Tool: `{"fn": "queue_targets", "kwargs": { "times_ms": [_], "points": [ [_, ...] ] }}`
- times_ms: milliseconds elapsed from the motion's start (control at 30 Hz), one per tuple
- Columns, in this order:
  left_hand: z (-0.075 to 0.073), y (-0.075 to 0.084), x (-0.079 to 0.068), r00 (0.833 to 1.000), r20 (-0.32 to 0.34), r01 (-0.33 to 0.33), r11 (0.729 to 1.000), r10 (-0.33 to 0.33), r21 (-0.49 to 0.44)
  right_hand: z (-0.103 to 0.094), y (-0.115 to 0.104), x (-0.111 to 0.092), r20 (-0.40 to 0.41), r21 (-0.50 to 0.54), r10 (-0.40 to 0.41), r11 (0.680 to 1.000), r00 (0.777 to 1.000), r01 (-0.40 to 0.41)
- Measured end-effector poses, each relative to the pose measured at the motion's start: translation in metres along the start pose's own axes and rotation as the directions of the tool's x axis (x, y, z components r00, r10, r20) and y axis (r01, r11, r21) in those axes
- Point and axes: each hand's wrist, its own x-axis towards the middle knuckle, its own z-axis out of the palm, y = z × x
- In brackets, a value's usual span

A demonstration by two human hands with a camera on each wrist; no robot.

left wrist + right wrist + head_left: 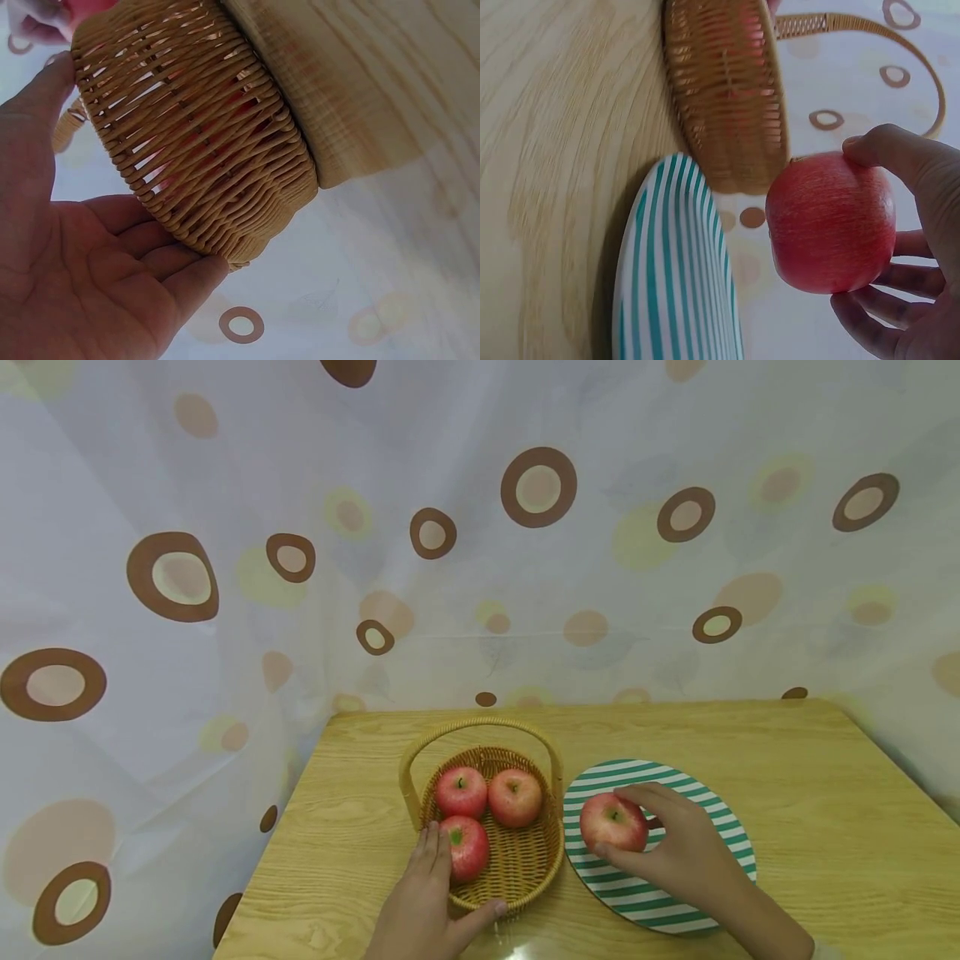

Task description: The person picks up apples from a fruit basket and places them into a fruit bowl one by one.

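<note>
My right hand (693,852) holds a red apple (613,822) between thumb and fingers above a round plate (660,910) with green and white stripes. In the right wrist view the apple (831,223) is clear of the plate (675,277). To the left stands a wicker basket (525,864) with three red apples inside: one at the back left (461,792), one at the back right (515,797) and one at the front left (467,852). My left hand (423,897) touches the basket's rim, its fingers extended along the left side and its thumb at the front.
The basket's arched handle (480,722) rises at its back. Basket and plate stand side by side on a wood-grain table (337,835). Behind and to the left hangs a pale curtain (465,460) printed with brown rings and spots.
</note>
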Motion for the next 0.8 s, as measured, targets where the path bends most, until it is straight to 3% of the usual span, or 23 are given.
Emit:
{"fn": "queue_targets", "kwargs": {
  "times_ms": [133,600,800],
  "points": [
    [0.0,-0.001,0.0,1.0,0.0,0.001,1.0,-0.001,0.006,-0.002,0.014,0.0,0.005,-0.039,0.053,0.998,0.999,-0.053],
    [0.0,-0.001,0.0,1.0,-0.01,0.001,1.0,-0.001,0.008,-0.013,0.054,0.009,0.006,-0.061,0.13,0.99,0.992,-0.129],
    [0.001,-0.001,0.0,1.0,-0.002,-0.004,1.0,0.004,0.012,-0.019,0.079,0.014,-0.034,-0.087,0.152,0.984,0.988,-0.154]
  ]
}}
